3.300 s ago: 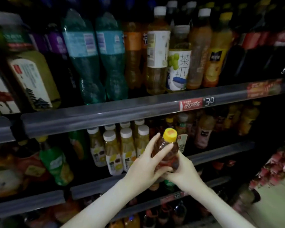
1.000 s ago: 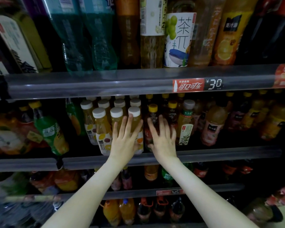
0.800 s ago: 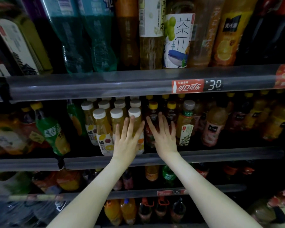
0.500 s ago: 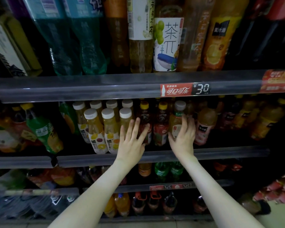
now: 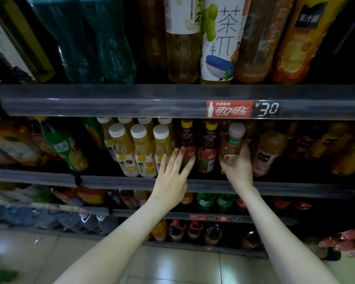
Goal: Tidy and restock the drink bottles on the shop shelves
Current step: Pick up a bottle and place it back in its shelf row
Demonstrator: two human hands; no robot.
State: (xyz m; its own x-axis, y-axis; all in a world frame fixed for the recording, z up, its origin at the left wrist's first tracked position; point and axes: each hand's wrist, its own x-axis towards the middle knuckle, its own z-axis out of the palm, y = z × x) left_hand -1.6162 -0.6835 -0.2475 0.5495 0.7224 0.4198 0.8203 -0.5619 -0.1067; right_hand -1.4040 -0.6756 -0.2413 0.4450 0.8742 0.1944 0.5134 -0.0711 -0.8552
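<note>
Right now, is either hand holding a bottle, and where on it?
The right hand grips the grey-capped tea bottle around its lower body. The left hand holds nothing; its open fingers rest against a red-label bottle.

Big bottles point(image 5: 182, 39) above the price tag point(image 5: 243, 109) chopped off by the top edge, caps gone. Far left and right of it, too dark and smeary to read labels. Down and left of it, lower half of the dark tea bottle point(image 5: 186, 140) hidden behind left hand point(image 5: 170, 181).
</note>
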